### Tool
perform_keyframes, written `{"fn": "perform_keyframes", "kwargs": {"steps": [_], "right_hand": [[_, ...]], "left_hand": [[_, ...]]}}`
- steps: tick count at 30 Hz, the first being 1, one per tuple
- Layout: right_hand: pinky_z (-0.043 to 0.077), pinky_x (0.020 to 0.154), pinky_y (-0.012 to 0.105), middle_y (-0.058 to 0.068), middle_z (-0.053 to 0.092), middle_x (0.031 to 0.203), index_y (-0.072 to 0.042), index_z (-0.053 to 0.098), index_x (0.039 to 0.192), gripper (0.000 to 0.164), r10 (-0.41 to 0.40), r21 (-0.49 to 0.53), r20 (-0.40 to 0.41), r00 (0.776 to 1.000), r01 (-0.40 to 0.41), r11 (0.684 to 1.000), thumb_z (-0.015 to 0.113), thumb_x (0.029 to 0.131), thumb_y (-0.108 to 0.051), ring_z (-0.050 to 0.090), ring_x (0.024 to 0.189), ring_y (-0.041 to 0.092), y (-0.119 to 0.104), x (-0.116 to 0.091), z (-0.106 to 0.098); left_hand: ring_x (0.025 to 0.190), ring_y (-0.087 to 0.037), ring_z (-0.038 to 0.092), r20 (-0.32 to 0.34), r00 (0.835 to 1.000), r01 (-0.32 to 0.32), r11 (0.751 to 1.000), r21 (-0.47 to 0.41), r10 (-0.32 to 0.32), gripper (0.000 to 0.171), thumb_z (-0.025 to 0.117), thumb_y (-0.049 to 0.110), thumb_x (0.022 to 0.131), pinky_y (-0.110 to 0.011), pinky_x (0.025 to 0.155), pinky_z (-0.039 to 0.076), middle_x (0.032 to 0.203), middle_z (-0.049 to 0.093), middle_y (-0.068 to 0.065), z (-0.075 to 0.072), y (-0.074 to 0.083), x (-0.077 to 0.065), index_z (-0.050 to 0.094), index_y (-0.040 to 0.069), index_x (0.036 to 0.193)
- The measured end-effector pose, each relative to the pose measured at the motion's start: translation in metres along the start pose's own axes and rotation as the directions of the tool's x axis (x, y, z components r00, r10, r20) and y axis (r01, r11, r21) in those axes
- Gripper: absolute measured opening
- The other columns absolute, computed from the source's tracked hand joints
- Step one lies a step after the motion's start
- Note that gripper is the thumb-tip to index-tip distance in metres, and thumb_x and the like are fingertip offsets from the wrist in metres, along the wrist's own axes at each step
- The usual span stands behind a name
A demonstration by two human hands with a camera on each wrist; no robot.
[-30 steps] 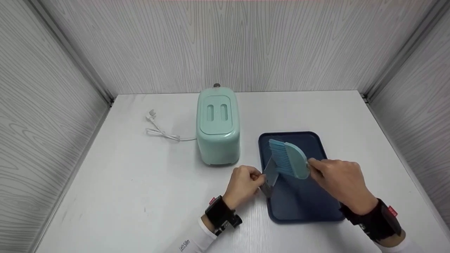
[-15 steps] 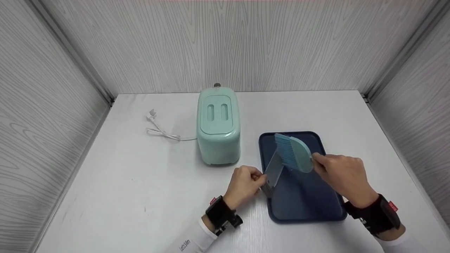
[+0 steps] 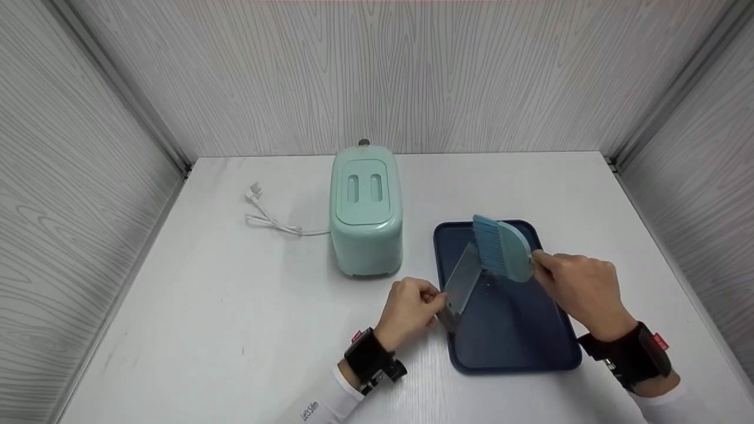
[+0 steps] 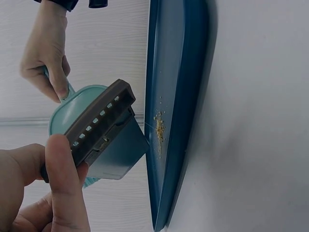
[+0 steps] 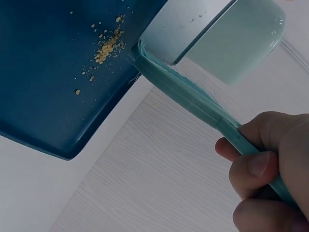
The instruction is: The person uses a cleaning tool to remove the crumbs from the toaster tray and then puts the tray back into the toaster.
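My left hand [image 3: 409, 309] pinches the dark end of a thin metal crumb tray [image 3: 462, 277], tilted over the left side of a navy tray [image 3: 512, 353]. My right hand [image 3: 580, 288] grips the handle of a small light-blue brush [image 3: 513, 253], its bristles right at the far part of the metal sheet. Seen from the right wrist, a small heap of yellowish crumbs [image 5: 108, 47] lies on the navy tray below, and a few dark specks [image 5: 193, 20] dot the sheet. The left wrist view shows the row of slots along the dark end piece [image 4: 99, 116].
A mint-green toaster [image 3: 368, 247] stands left of the navy tray, behind my left hand. Its white cord and plug [image 3: 271, 222] lie on the table to its left. Pale wood-grain walls [image 3: 377, 76] enclose the back and both sides.
My right hand and the brush have moved away and slightly right, along the metal sheet. The sheet's far edge has swung the same way, while my left hand stays nearly in place.
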State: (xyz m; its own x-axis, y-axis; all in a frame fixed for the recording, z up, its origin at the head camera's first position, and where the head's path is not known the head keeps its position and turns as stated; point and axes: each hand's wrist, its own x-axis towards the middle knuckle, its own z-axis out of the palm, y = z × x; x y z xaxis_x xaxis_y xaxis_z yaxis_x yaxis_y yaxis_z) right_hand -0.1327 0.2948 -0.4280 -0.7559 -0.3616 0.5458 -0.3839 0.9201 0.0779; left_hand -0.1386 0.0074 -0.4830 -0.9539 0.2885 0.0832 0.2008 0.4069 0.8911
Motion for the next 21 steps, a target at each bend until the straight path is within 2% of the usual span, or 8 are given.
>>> {"fn": "perform_keyframes", "kwargs": {"steps": [7, 11, 17, 21], "right_hand": [[0.014, 0.038, 0.021, 0.001, 0.058, 0.051, -0.013, 0.075, 0.094, 0.012, 0.063, 0.032, -0.009, 0.998, -0.062, 0.998, 0.074, 0.082, -0.015, 0.037, 0.039, 0.010, 0.009, -0.003, -0.003], [0.017, 0.038, 0.021, 0.003, 0.064, 0.057, -0.013, 0.076, 0.096, 0.013, 0.131, 0.102, -0.003, 0.991, -0.130, 0.986, 0.073, 0.084, -0.016, 0.045, 0.042, 0.011, 0.016, -0.008, -0.006], [0.023, 0.041, 0.019, 0.001, 0.067, 0.060, -0.008, 0.076, 0.103, 0.020, 0.220, 0.280, 0.017, 0.975, -0.216, 0.936, 0.073, 0.084, -0.015, 0.040, 0.049, 0.004, 0.016, -0.017, -0.011], [0.020, 0.043, 0.015, -0.008, 0.059, 0.055, -0.007, 0.076, 0.105, 0.021, 0.222, 0.383, 0.027, 0.975, -0.215, 0.899, 0.074, 0.085, -0.011, 0.033, 0.048, -0.003, 0.008, -0.022, -0.013]], "left_hand": [[0.040, 0.002, 0.054, -0.007, 1.000, 0.000, 1.000, -0.002, 0.000, 0.015, 0.069, 0.016, 0.087, -0.018, 0.041, 0.047, 0.060, 0.069, -0.002, 0.000, 0.001, 0.000, 0.074, 0.008, 0.075], [0.040, 0.001, 0.054, -0.009, 1.000, 0.004, 1.000, -0.016, -0.004, 0.016, 0.069, 0.016, 0.088, -0.019, 0.041, 0.047, 0.061, 0.070, -0.004, 0.000, 0.000, 0.000, 0.074, 0.009, 0.075], [0.040, 0.000, 0.054, -0.012, 1.000, 0.019, 0.999, -0.044, -0.020, 0.016, 0.069, 0.017, 0.087, -0.020, 0.041, 0.048, 0.061, 0.070, -0.004, 0.000, -0.003, 0.001, 0.074, 0.009, 0.075], [0.040, -0.001, 0.055, -0.014, 1.000, 0.024, 0.998, -0.052, -0.025, 0.015, 0.069, 0.017, 0.087, -0.020, 0.041, 0.048, 0.060, 0.068, 0.000, 0.000, -0.004, 0.002, 0.074, 0.009, 0.075]]}}
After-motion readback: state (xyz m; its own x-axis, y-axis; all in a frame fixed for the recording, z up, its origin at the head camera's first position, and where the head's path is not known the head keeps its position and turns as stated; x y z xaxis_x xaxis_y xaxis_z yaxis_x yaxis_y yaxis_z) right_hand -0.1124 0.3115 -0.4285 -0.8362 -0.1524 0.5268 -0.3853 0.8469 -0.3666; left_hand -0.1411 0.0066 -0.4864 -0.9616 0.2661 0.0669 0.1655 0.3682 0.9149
